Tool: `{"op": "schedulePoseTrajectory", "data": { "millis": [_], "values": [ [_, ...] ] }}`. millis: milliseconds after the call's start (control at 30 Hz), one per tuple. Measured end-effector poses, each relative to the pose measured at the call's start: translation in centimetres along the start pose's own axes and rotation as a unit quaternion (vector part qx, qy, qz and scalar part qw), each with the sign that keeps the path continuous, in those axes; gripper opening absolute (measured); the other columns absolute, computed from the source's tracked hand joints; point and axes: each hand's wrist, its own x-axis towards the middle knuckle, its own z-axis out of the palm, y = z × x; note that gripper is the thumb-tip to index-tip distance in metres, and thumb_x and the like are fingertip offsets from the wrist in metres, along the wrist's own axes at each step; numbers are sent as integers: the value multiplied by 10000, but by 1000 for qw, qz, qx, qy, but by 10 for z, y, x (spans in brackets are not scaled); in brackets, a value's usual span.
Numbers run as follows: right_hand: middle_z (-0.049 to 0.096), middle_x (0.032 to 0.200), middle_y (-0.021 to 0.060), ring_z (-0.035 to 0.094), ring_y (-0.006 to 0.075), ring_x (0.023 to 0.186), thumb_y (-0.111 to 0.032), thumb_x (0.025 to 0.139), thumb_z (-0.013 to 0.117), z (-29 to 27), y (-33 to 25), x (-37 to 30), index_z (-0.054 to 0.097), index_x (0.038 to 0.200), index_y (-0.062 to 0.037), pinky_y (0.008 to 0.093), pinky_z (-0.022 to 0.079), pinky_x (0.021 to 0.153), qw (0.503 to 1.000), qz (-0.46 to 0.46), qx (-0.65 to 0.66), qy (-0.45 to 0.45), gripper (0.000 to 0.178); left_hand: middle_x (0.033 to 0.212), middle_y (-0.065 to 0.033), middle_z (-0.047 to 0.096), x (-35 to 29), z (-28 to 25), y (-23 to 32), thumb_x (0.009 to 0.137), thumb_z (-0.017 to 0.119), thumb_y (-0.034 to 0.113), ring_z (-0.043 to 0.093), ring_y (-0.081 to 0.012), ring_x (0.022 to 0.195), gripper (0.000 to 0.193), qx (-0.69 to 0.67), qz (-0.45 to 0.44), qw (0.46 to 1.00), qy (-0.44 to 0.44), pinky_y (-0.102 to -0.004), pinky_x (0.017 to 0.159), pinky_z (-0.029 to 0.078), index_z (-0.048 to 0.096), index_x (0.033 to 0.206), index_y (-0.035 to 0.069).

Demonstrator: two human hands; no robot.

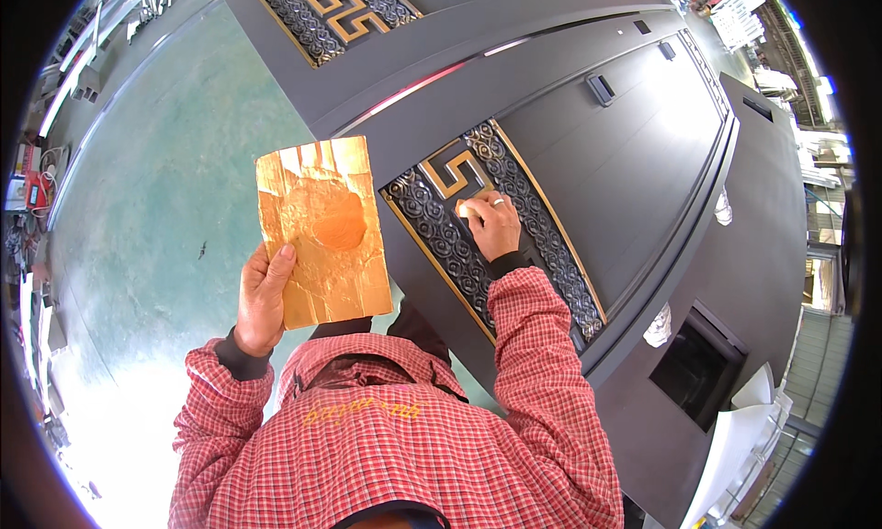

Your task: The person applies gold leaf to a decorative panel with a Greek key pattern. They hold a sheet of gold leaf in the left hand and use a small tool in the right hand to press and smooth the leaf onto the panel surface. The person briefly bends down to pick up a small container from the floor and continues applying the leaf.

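My left hand (pixel 263 295) grips the lower left edge of a flat board (pixel 335 295) coated in gold, thumb on top. A patch of orange-gold powder or paint (pixel 338 220) lies on the board's middle. My right hand (pixel 496 228) pinches a small pad (pixel 464 210), pale with an orange edge; its exact kind is partly hidden by my fingers. It is at the raised key-pattern strip of a dark grey door panel (pixel 634 143). One angular motif (pixel 457 173) beyond my fingers is gold, flanked by embossed dark scroll bands (pixel 427 215) with gold outer borders.
Another dark panel with gold key motifs (pixel 335 7) lies beyond, at the top. To the right is a dark panel with a rectangular opening (pixel 700 368), and crumpled white wrapping (pixel 658 327) shows at an edge. Green floor (pixel 175 162) stretches to the left, with red equipment (pixel 37 189) beside it.
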Motion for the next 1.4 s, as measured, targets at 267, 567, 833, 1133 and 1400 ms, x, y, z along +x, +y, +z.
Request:
{"op": "schedulePoseTrajectory", "data": {
  "millis": [267, 567, 833, 1133, 1400],
  "values": [
    [605, 845, -12, 565, 227, 824, -41, 706, 664, -10, 4, 15, 666, 786, -146, 371, 443, 758, 999, 5, 19, 29, 132, 1138, -70, 602, 15, 8, 0, 984, 467, 188, 588, -119, 978, 330, -16, -11, 1000, -5, -265, 844, 481, 481, 1239, -20],
    [607, 828, -2, 563, 237, 819, -58, 698, 661, -11, 31, 22, 673, 798, -163, 375, 427, 756, 997, 35, -36, 51, 145, 1154, -72, 596, 27, 25, 0, 986, 461, 183, 585, -117, 996, 329, -21, -16, 1000, 0, -267, 855, 477, 470, 1246, -18],
    [604, 817, -15, 555, 226, 831, -63, 688, 658, -6, 38, 29, 668, 731, -186, 368, 415, 764, 998, 0, -55, 31, 132, 1141, -71, 598, 35, 33, -2, 986, 462, 195, 587, -117, 985, 337, -19, -15, 1000, 0, -264, 850, 477, 463, 1245, -21],
    [591, 824, -2, 558, 223, 846, -34, 679, 664, -10, 44, 31, 684, 781, -167, 380, 421, 798, 999, -16, -49, 14, 169, 1146, -83, 598, 38, 39, -3, 985, 466, 197, 587, -122, 981, 347, -12, -17, 1000, -2, -269, 840, 482, 461, 1247, -30],
    [597, 850, 7, 565, 245, 839, -62, 685, 672, -19, 48, 30, 673, 795, -153, 390, 442, 781, 999, -8, -44, 9, 143, 1108, -67, 609, 40, 45, -10, 986, 466, 194, 583, -107, 952, 321, -11, -16, 1000, -15, -257, 819, 478, 495, 1216, -28]
  ]
}}
